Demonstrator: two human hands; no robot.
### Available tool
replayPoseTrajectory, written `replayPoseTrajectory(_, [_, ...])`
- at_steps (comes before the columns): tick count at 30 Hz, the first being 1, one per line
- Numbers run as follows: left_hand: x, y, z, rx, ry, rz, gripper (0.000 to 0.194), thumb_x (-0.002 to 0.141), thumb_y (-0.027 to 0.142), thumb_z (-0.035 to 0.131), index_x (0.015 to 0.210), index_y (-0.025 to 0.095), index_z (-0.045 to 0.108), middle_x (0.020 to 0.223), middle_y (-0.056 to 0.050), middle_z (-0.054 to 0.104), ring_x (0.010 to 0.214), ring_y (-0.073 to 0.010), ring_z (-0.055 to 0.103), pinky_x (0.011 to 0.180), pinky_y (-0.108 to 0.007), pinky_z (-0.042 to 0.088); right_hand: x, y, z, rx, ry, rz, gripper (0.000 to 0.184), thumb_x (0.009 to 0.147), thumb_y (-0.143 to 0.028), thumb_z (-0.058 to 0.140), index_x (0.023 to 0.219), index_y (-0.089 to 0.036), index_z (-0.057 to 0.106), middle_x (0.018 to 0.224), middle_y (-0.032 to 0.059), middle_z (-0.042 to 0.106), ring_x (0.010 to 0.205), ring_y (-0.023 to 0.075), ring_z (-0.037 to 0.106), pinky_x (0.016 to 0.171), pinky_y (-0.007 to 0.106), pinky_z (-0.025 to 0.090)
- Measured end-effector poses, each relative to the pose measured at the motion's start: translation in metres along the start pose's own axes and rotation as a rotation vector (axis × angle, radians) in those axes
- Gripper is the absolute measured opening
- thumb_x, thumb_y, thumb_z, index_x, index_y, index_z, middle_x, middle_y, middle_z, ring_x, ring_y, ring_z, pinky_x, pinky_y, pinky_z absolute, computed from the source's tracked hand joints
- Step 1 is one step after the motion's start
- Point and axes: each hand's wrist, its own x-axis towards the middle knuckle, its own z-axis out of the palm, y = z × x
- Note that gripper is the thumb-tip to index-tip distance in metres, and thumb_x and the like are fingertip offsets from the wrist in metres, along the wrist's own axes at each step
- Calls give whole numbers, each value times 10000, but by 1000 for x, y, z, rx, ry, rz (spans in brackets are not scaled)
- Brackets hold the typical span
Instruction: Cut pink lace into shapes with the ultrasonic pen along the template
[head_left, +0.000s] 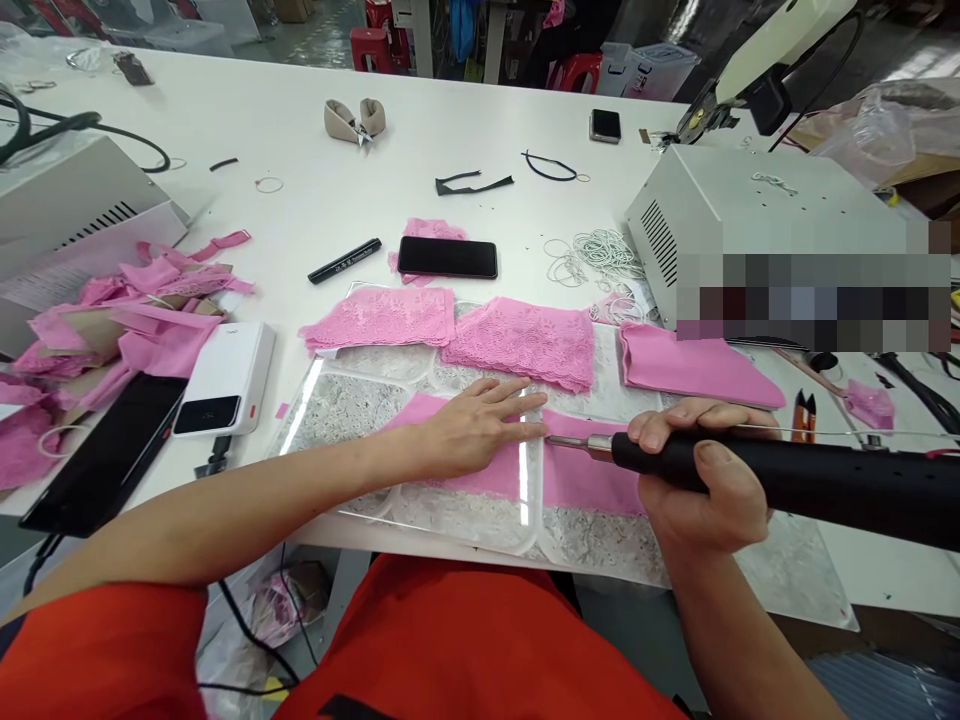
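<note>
My left hand (474,428) lies flat, fingers spread, on a clear plastic sheet (461,520) over a pink fabric piece (596,477). The fabric continues to the right, beyond the sheet's edge. Wrapped round a thick black cylindrical tool with a slim metal tip (817,480) is my right hand (712,485). The tip points left and reaches the sheet's right edge, close to my left fingertips; whether it touches the fabric I cannot tell. Behind my hands lie a pink lace piece (525,342), a second lace piece (384,318) and folded pink fabric (697,368).
A grey box (757,215) stands at right, beside tangled white cord (604,255). A phone (448,257) and a black marker (345,261) lie behind the lace. At left are a pink fabric pile (161,340), a white power bank (238,370) and a black slab (105,455).
</note>
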Motion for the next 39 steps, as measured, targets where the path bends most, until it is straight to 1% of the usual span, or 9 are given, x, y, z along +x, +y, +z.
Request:
replayPoseTrajectory(3, [0,0,1,8,1,8,510,963,42,429,1373,289,604,1570,-27,465,1486,-260,374,1117,-426,384,0,0,0,9,-4,-8,126,678,-218,682,779,-204,607,733,-26,615,489,109,557,523,319,523])
replayPoseTrajectory(8, [0,0,2,38,-5,31,516,939,33,454,1358,289,613,1570,-30,463,1479,-274,382,1114,-437,385,1,0,0,-4,-32,-13,104,678,-192,663,764,-211,609,715,-29,621,490,114,559,517,318,517])
replayPoseTrajectory(13, [-2,1,2,51,7,35,511,931,29,473,1348,286,618,1562,-40,473,1471,-278,393,1112,-432,385,0,-7,-4,30,-3,36,129,633,-219,658,758,-211,624,703,-30,606,460,109,529,481,316,492])
replayPoseTrajectory(18, [-2,0,5,61,41,70,496,950,41,475,1363,282,607,1576,-73,450,1477,-295,390,1125,-442,373,-7,-16,-10,40,-38,105,130,642,-204,646,771,-203,641,700,-24,596,457,106,528,466,302,470])
replayPoseTrajectory(24, [-1,2,7,83,59,86,484,958,56,488,1362,295,606,1578,-78,447,1477,-293,393,1122,-445,378,-12,-16,-11,40,-97,86,104,697,-211,650,800,-205,636,724,-20,595,474,104,542,486,304,482])
replayPoseTrajectory(29, [-1,1,8,78,51,79,483,950,68,508,1359,308,603,1578,-61,450,1479,-287,388,1114,-439,388,-13,-15,-11,29,-100,77,105,707,-203,650,810,-208,632,729,-20,594,484,106,544,497,307,486])
replayPoseTrajectory(34, [-1,2,9,72,51,83,489,928,53,518,1345,290,612,1569,-77,458,1471,-307,399,1109,-457,400,-12,-13,-12,4,-108,69,85,711,-196,634,786,-216,601,712,-23,575,481,107,531,504,305,477])
replayPoseTrajectory(37, [0,3,5,76,65,81,458,932,60,516,1319,278,626,1551,-77,481,1462,-303,412,1108,-455,414,-14,-14,-11,-22,-88,75,100,695,-200,612,788,-224,587,709,-22,551,479,109,515,507,309,460])
replayPoseTrajectory(39, [1,4,0,85,103,73,432,942,60,497,1310,245,627,1533,-95,498,1451,-299,426,1105,-457,428,-14,-17,-11,-55,-29,86,123,657,-204,590,776,-230,574,720,-18,535,473,107,494,507,313,440])
